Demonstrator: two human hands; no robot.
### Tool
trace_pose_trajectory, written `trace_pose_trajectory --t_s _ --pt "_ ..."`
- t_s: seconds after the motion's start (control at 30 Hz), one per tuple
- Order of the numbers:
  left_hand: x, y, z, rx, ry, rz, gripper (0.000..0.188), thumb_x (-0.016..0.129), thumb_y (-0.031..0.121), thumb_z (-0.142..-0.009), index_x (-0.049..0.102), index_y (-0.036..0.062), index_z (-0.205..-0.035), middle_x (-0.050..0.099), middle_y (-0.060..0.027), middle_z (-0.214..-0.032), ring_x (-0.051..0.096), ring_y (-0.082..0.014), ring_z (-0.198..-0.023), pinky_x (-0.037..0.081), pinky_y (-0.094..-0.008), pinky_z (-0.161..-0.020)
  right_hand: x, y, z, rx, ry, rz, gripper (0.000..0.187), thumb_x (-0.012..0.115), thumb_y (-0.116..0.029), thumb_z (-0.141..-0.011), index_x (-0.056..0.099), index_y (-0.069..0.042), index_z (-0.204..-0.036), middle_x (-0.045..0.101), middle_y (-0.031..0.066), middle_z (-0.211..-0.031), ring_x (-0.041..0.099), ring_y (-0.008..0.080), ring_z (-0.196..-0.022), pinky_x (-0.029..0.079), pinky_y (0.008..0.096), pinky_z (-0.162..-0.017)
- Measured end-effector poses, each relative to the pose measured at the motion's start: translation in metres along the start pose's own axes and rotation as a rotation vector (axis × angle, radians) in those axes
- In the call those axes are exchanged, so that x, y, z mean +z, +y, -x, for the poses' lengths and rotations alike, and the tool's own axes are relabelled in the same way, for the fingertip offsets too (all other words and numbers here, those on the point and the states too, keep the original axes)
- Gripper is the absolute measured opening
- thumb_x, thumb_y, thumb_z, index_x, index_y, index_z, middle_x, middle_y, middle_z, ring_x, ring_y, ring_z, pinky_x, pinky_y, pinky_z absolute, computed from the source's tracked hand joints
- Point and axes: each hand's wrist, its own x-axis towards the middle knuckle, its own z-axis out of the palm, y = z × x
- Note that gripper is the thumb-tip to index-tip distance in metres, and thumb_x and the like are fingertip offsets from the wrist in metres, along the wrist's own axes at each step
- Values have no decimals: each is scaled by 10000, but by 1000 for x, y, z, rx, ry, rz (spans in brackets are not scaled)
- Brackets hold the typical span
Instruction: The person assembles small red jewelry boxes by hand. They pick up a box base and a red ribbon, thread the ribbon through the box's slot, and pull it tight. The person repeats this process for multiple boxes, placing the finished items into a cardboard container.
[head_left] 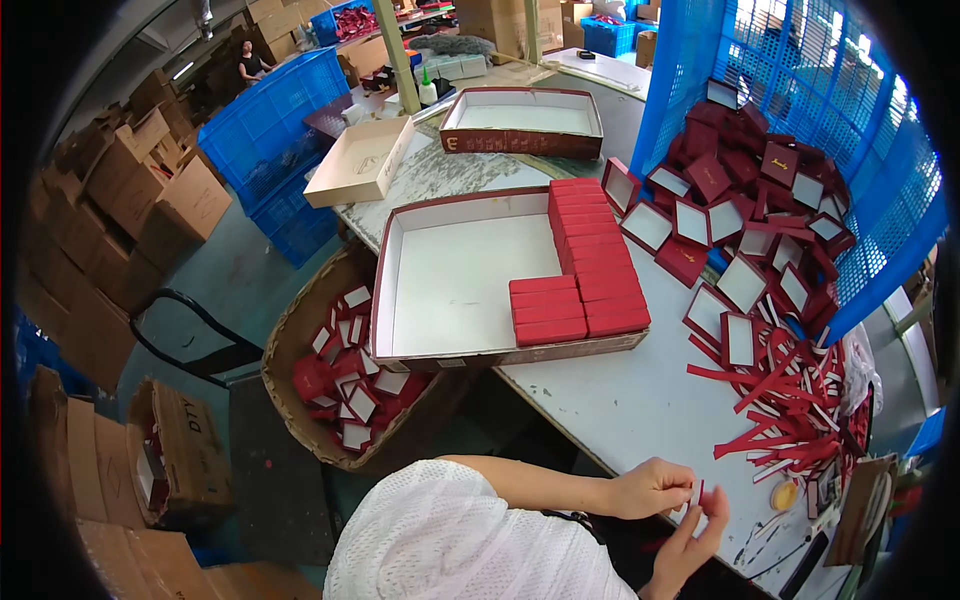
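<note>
My left hand (pixel 652 489) is closed in a pinch on a small red-and-white strip (pixel 698 491) near the front edge of the table. My right hand (pixel 693 537) is bent around the strip's other side, its fingertips meeting it. Most of the strip is covered by the fingers. To the right of my hands spreads a loose pile of red and white strips (pixel 770 390). Beyond them, dark red box parts with white insides (pixel 742 284) spill out of a tipped blue crate (pixel 800 60).
A shallow white-lined carton (pixel 450 270) holds rows of red boxes (pixel 597 255) on its right side. Behind it stand another carton (pixel 520 122) and a cream tray (pixel 362 160). A big cardboard box (pixel 290 400) of red box parts sits below the table's left edge, near a black chair (pixel 200 310).
</note>
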Motion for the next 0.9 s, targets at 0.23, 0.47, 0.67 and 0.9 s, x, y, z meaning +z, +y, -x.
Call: trace_pose_trajectory --t_s 0.23,0.47,0.67,0.9 --pt "-54 64 8 163 174 -429 128 509 111 -771 541 35 -869 554 -51 -806 505 -105 -781 420 -273 -701 7 -9 7 551 7 -710 131 435 -46 -822 462 3 -941 441 14 -659 427 56 -531 357 159 -459" --pt "-286 264 47 404 1139 -394 541 447 179 -815 167 83 -1267 574 -102 -727 452 -69 -483 402 -202 -400 2 13 18 675 -38 -833 103 426 -22 -817 503 9 -876 476 29 -644 437 53 -516 363 160 -448" --pt "-350 277 90 186 1452 -506 712 480 135 -751 40 153 -1311 583 -71 -673 421 -54 -420 341 -183 -338 2 11 23 705 -82 -877 124 427 2 -805 505 21 -900 532 68 -675 437 56 -477 365 158 -440" --pt "-347 271 75 172 1455 -522 719 506 119 -737 71 141 -1310 578 -63 -661 414 -58 -421 326 -182 -343 4 10 35 788 -63 -970 131 427 10 -804 507 30 -906 559 102 -708 427 56 -443 350 152 -417"
